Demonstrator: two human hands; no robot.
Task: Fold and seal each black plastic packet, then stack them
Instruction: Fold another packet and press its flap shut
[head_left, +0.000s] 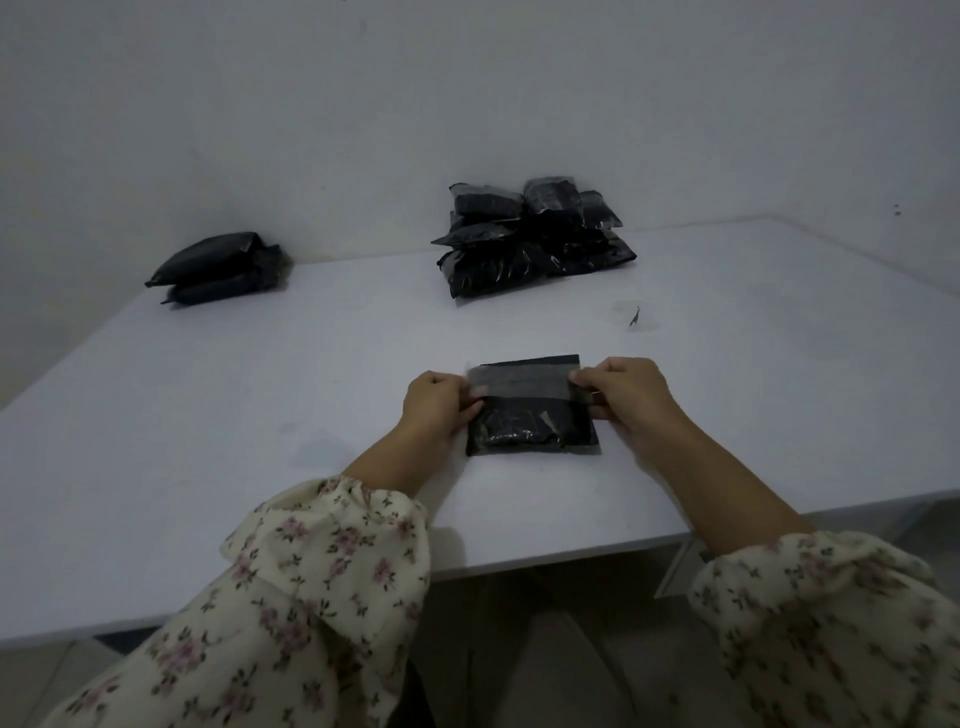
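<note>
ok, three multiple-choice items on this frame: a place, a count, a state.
1. Where is the larger pile of black packets?
A) far side of the table, right of centre
B) near edge
C) on the floor

2. How many packet piles lie at the far side?
A) one
B) two
C) four

3. What do the left hand and right hand do?
A) lie flat on the table
B) both pinch the translucent strip across the front packet
C) only one touches it

Key:
1 A, it lies by the wall, right of centre.
2 B, a smaller pile lies left of it.
3 B, each hand pinches one end of the strip.
</note>
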